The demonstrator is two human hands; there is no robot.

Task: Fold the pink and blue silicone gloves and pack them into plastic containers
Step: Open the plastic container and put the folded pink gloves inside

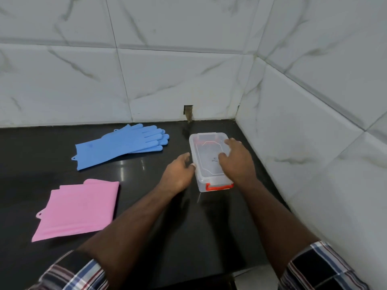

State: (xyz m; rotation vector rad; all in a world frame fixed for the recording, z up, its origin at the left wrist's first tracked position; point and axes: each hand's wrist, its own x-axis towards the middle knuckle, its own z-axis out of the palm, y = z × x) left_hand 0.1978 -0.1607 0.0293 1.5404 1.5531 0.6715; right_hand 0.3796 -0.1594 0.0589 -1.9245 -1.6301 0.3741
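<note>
A clear plastic container (206,162) with a lid and red latches stands on the black counter near the right wall. My right hand (235,162) lies on top of its lid, fingers spread over it. My left hand (179,174) touches the container's left side with its fingertips at the rim. A pair of blue silicone gloves (119,145) lies flat and stacked at the back of the counter. The pink silicone gloves (78,210) lie folded into a flat rectangle at the front left.
The black glossy counter (157,222) ends at white marble-look tiled walls behind and on the right (314,143). A small hole (188,111) is cut in the back wall tile just above the counter. Checked shirt sleeves show at the bottom corners.
</note>
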